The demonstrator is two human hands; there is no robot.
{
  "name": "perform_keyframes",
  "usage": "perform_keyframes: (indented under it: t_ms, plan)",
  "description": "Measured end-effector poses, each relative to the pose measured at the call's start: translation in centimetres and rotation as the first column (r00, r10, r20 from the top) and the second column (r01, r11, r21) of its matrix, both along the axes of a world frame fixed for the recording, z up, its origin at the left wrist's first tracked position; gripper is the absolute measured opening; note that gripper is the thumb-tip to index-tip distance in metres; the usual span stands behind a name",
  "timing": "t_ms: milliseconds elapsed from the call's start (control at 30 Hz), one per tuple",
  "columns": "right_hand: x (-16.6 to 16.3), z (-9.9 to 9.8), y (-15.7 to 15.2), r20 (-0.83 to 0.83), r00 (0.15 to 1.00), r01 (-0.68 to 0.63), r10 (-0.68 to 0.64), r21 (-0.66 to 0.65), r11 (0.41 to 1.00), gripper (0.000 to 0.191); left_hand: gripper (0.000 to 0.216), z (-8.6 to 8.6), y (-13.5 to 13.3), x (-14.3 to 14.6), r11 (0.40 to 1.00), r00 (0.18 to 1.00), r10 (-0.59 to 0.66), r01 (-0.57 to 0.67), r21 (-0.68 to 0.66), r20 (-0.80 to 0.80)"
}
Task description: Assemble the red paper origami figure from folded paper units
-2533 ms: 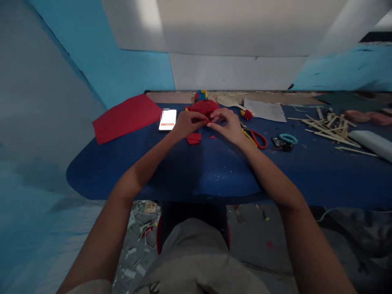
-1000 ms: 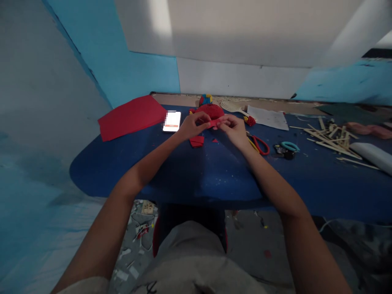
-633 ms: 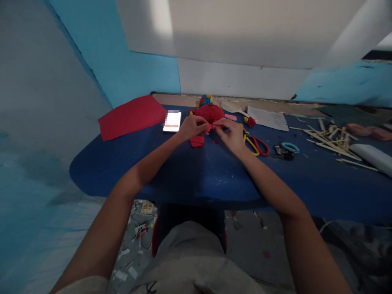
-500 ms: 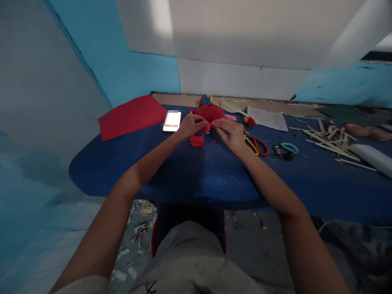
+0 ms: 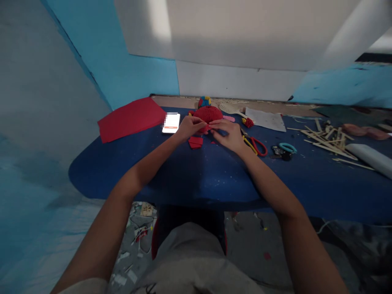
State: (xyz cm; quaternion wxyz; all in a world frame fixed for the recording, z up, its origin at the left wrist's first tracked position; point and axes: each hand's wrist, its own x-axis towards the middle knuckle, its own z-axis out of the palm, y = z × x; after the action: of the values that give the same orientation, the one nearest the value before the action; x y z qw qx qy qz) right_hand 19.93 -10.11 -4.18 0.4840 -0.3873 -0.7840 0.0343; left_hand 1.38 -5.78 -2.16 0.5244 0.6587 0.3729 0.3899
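Observation:
My left hand [image 5: 188, 127] and my right hand [image 5: 228, 134] meet over the far middle of the blue table [image 5: 196, 179]. Between their pinched fingertips is a small red paper piece [image 5: 210, 128], held by both. Just behind it stands a red bumpy dome-shaped craft model [image 5: 208, 113] with a blue and yellow ball [image 5: 204, 101] behind it. A small stack of red paper pieces [image 5: 195, 141] lies on the table below my left hand.
A lit phone [image 5: 171, 122] and a red paper sheet [image 5: 131, 117] lie left of the hands. Red-and-yellow scissors [image 5: 255, 145], a teal-handled tool [image 5: 286, 148], a white paper [image 5: 266, 119], wooden sticks [image 5: 327, 138] and a white roll [image 5: 372, 154] lie to the right.
The hands lifted the red piece about a second ago, then lowered it toward the table in front of the red model. Both keep pinching it. The view shifted slightly.

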Motion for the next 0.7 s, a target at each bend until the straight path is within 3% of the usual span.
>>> perform_keyframes:
  t_ms: [133, 267, 367, 467, 567, 700]
  plan:
    - [-0.3, -0.5, 0.8, -0.296, 0.955, -0.073, 0.013, -0.194, 0.978, 0.024, 0.012, -1.0, 0.7, 0.0, 0.990, 0.999, -0.047, 0.049, 0.134, -0.018]
    - [0.1, -0.8, 1.6, -0.369, 0.927, -0.178, 0.076, -0.251, 0.952, 0.025, 0.014, -1.3, 0.8, 0.1, 0.968, 0.997, -0.040, 0.054, 0.245, -0.061]
    - [0.5, -0.5, 1.4, -0.278, 0.955, -0.166, 0.099, -0.230, 0.959, 0.021, 0.014, -1.1, 0.6, -0.1, 0.939, 0.988, -0.026, 0.075, 0.336, -0.149]
    - [0.6, 0.1, 0.7, -0.052, 0.993, -0.111, 0.103, -0.187, 0.976, 0.016, 0.009, -0.7, 0.6, -0.5, 0.890, 0.942, -0.072, 0.209, 0.404, -0.328]
    - [0.5, 0.6, 0.0, 0.150, 0.981, -0.102, 0.123, -0.139, 0.985, 0.012, 0.010, -0.4, 0.6, -0.8, 0.875, 0.884, -0.194, 0.352, 0.333, -0.424]
    - [0.6, 0.8, -0.1, 0.220, 0.973, -0.075, 0.073, 0.003, 0.997, 0.017, 0.010, -0.1, 0.8, -1.0, 0.942, 0.934, -0.235, 0.287, 0.173, -0.269]
